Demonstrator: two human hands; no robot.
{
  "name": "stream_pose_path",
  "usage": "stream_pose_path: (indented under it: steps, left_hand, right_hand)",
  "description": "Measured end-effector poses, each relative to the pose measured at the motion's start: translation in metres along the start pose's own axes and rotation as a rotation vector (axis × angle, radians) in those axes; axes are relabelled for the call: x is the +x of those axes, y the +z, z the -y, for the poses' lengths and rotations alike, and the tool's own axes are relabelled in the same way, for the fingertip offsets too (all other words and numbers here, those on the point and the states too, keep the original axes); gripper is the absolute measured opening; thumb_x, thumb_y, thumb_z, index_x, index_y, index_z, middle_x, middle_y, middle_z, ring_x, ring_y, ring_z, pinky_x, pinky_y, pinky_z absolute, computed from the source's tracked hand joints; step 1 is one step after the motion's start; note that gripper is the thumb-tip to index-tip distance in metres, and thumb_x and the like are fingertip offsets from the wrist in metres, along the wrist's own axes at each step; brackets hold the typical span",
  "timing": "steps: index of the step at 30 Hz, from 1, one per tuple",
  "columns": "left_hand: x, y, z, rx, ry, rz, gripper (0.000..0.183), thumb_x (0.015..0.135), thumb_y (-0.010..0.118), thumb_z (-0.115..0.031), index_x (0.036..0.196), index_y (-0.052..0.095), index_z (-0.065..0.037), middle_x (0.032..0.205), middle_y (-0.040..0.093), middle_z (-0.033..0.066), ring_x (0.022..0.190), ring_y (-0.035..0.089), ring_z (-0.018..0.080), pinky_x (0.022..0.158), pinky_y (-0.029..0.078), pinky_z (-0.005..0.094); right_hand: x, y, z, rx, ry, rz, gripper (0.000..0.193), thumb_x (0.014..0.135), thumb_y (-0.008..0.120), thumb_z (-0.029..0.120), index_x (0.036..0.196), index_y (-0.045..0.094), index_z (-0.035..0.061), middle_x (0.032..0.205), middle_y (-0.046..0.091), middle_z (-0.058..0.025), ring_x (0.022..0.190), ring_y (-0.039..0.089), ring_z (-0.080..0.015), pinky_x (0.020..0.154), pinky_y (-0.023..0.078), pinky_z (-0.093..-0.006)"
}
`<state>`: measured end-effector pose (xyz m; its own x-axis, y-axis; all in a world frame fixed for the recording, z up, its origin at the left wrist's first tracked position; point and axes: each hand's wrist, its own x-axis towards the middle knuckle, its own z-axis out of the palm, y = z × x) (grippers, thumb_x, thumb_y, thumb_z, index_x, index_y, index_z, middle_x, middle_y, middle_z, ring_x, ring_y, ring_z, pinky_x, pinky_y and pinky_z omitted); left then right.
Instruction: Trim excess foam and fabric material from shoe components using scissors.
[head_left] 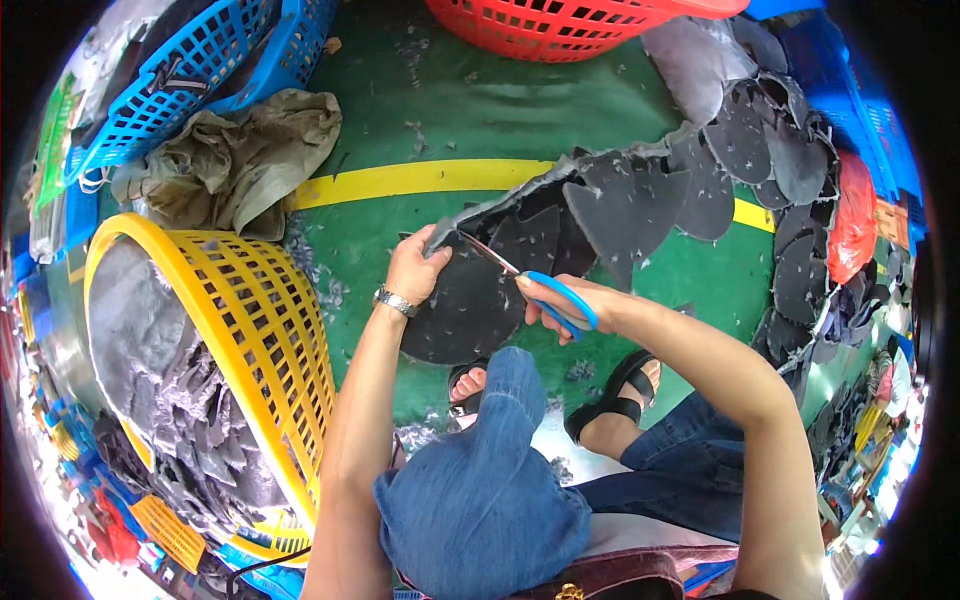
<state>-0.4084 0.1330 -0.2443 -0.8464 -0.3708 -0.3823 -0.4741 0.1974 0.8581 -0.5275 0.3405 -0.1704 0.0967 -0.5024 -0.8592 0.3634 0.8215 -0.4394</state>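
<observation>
My left hand point(414, 268), with a silver watch on its wrist, pinches the end of a long strip of dark grey fabric pieces point(625, 200). The pieces are rounded flaps joined along one edge. One broad flap point(455, 318) hangs below that hand, above my feet. My right hand point(565, 300) is closed round the blue handles of a pair of scissors point(560, 298). The blades point up and left, and their tips lie at the fabric beside my left fingers. Whether the blades are parted is hard to make out.
At left, a yellow basket point(305, 390) leans, full of grey pieces. Blue baskets point(215, 55) and a crumpled olive cloth point(240, 160) lie beyond it. A red basket point(590, 30) stands ahead. The strip curves right past a red plastic bag point(851, 220). Scraps litter the green floor point(490, 110).
</observation>
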Motion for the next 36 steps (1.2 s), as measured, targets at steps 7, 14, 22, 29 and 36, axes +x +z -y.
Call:
stream_pose_path:
  steps: [7, 14, 22, 29, 36]
  left_hand:
    - [-0.003, 0.014, -0.009, 0.022, -0.004, -0.173, 0.026, 0.076, 0.06, -0.016, 0.098, 0.058, -0.005, 0.083, 0.063, 0.0128, 0.074, 0.06, 0.0232, 0.068, 0.045, 0.0297]
    - [-0.014, 0.022, -0.014, 0.114, 0.069, -0.359, 0.02, 0.078, 0.061, -0.016, 0.093, 0.063, -0.002, 0.078, 0.064, 0.0038, 0.071, 0.054, 0.0089, 0.066, 0.043, 0.024]
    - [-0.025, 0.035, -0.022, -0.102, -0.103, -0.465, 0.016, 0.076, 0.063, -0.012, 0.089, 0.062, -0.002, 0.076, 0.06, -0.0008, 0.067, 0.048, 0.0052, 0.061, 0.04, 0.0203]
    - [-0.024, 0.038, -0.023, -0.058, -0.122, -0.524, 0.015, 0.077, 0.062, -0.013, 0.088, 0.062, -0.002, 0.076, 0.059, -0.0009, 0.069, 0.049, 0.0056, 0.063, 0.041, 0.0206]
    - [-0.021, 0.034, -0.013, -0.01, -0.134, -0.438, 0.018, 0.076, 0.063, -0.013, 0.09, 0.061, -0.003, 0.076, 0.059, -0.0007, 0.068, 0.05, 0.0069, 0.064, 0.042, 0.0217]
  right_hand:
    - [-0.002, 0.005, 0.005, -0.027, 0.014, -0.042, 0.071, 0.073, 0.04, 0.07, 0.078, 0.054, 0.0006, 0.055, 0.043, -0.0028, 0.05, 0.047, -0.0126, 0.047, 0.041, -0.0256]
    - [0.0, 0.007, 0.005, -0.293, -0.03, -0.158, 0.068, 0.074, 0.041, 0.068, 0.083, 0.056, 0.0017, 0.066, 0.051, -0.006, 0.063, 0.052, -0.0145, 0.053, 0.043, -0.0279]
    - [0.0, 0.026, -0.001, -0.588, -0.101, -0.308, 0.072, 0.076, 0.035, 0.066, 0.083, 0.053, -0.0026, 0.076, 0.057, -0.0212, 0.073, 0.056, -0.035, 0.068, 0.045, -0.0406]
    - [0.002, 0.035, 0.001, -0.737, -0.134, -0.476, 0.069, 0.078, 0.038, 0.061, 0.084, 0.052, -0.0067, 0.078, 0.058, -0.0263, 0.08, 0.056, -0.0401, 0.071, 0.043, -0.0459]
    - [0.007, 0.03, 0.001, -0.692, -0.16, -0.467, 0.063, 0.08, 0.04, 0.058, 0.078, 0.053, -0.004, 0.074, 0.057, -0.0257, 0.077, 0.056, -0.0402, 0.068, 0.043, -0.0461]
